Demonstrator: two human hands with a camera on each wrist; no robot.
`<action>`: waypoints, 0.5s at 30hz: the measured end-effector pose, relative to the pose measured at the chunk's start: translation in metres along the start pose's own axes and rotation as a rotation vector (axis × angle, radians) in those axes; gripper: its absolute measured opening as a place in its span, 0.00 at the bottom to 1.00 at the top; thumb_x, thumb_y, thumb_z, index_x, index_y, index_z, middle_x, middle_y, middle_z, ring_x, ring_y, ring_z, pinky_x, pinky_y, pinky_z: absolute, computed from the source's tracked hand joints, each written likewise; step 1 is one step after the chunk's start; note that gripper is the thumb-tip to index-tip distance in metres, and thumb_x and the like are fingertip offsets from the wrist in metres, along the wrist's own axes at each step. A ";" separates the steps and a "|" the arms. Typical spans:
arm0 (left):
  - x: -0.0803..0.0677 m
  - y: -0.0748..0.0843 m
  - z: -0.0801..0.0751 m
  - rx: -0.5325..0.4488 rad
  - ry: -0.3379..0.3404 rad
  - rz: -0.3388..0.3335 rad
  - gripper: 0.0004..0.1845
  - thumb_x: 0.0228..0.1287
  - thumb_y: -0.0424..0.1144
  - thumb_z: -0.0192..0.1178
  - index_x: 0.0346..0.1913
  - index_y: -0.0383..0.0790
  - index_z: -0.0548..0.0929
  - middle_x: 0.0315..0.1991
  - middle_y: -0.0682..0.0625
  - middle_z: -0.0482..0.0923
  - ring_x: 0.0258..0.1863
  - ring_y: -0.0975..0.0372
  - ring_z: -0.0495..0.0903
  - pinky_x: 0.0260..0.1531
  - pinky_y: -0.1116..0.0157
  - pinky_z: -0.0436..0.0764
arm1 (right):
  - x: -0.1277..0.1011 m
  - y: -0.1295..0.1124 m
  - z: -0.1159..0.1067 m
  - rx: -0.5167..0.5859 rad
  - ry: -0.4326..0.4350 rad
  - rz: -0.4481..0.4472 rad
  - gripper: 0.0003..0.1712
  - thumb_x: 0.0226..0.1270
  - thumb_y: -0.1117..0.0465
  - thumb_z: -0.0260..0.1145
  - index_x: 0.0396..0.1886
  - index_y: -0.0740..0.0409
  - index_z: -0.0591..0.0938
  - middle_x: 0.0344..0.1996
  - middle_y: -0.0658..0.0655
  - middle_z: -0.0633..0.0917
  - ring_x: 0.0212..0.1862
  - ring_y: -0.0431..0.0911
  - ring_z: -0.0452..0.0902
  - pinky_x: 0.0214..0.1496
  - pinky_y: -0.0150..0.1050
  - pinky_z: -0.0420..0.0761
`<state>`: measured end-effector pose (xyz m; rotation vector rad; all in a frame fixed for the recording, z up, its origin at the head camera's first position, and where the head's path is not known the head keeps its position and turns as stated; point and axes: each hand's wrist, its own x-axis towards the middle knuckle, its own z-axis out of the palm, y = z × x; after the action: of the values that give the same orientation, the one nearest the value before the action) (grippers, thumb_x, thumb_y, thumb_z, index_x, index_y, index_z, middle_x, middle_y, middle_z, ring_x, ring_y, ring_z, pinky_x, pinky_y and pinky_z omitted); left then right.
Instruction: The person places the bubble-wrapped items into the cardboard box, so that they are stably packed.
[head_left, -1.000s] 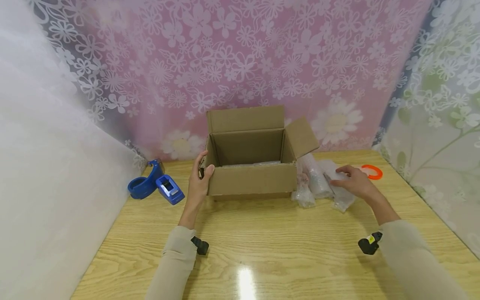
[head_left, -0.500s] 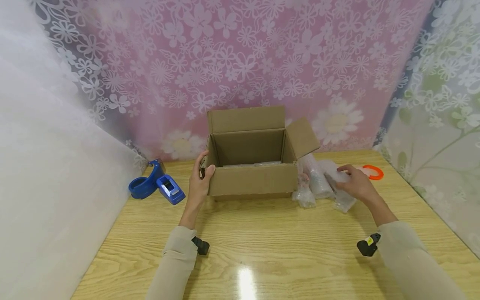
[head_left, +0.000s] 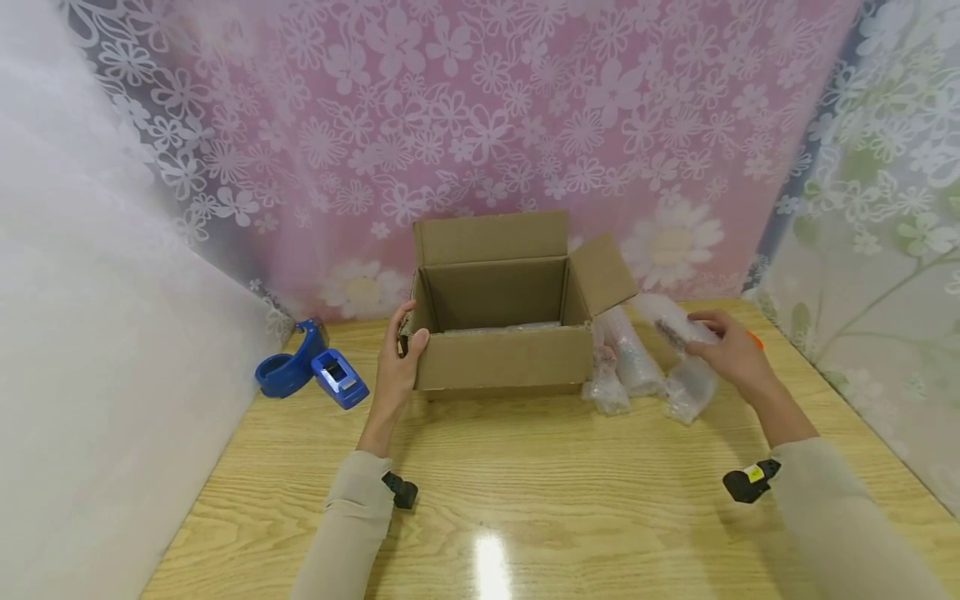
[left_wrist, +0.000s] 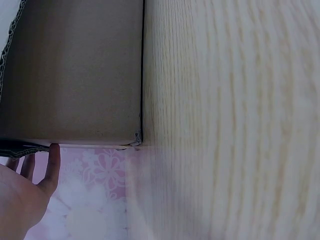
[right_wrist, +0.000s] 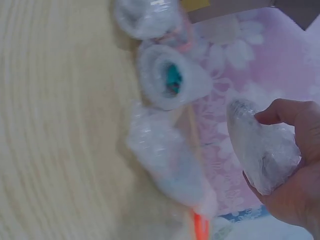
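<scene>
A person's right hand (head_left: 731,354) grips a crinkled bubble-wrapped bundle (head_left: 675,323), lifted above the wooden table (head_left: 525,483) near its far right corner. Three more clear, lumpy wrapped bundles (head_left: 633,367) lie beside the open corrugated cardboard box (head_left: 498,333), whose near-left corner the left hand (head_left: 397,367) grips. A blue plastic tape dispenser (head_left: 311,371) sits by the left edge.

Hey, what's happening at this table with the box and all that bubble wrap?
A person sits at a wooden table with an open cardboard box. Their left hand grips the box's near left corner. Their right hand holds one bubble-wrapped bundle lifted above the table, right of the box. Three more wrapped bundles lie on the table beside the box. A blue tape dispenser sits off to the left.
</scene>
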<state>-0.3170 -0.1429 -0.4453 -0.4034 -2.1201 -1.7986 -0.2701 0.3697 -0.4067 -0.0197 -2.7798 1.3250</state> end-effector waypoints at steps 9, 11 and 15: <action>-0.001 0.000 -0.001 0.012 -0.002 -0.012 0.30 0.76 0.59 0.58 0.77 0.72 0.65 0.80 0.57 0.56 0.53 0.48 0.76 0.51 0.45 0.77 | 0.002 -0.025 -0.016 0.097 0.054 -0.061 0.38 0.81 0.56 0.61 0.82 0.62 0.58 0.77 0.77 0.58 0.75 0.75 0.53 0.68 0.71 0.62; 0.000 0.000 -0.001 0.014 -0.001 -0.008 0.30 0.76 0.59 0.58 0.77 0.72 0.65 0.80 0.58 0.56 0.54 0.48 0.76 0.51 0.46 0.77 | 0.001 -0.030 -0.021 0.110 0.059 -0.067 0.38 0.81 0.54 0.60 0.83 0.60 0.58 0.78 0.76 0.58 0.75 0.74 0.53 0.68 0.70 0.61; 0.000 0.000 -0.001 0.010 -0.009 -0.005 0.29 0.77 0.57 0.58 0.77 0.73 0.65 0.79 0.57 0.57 0.52 0.48 0.77 0.49 0.46 0.78 | -0.002 -0.045 -0.028 0.100 0.110 -0.085 0.37 0.80 0.53 0.62 0.82 0.54 0.63 0.78 0.72 0.62 0.75 0.69 0.58 0.66 0.52 0.69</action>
<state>-0.3170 -0.1438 -0.4453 -0.4044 -2.1370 -1.7921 -0.2656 0.3632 -0.3547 0.0287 -2.5910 1.3955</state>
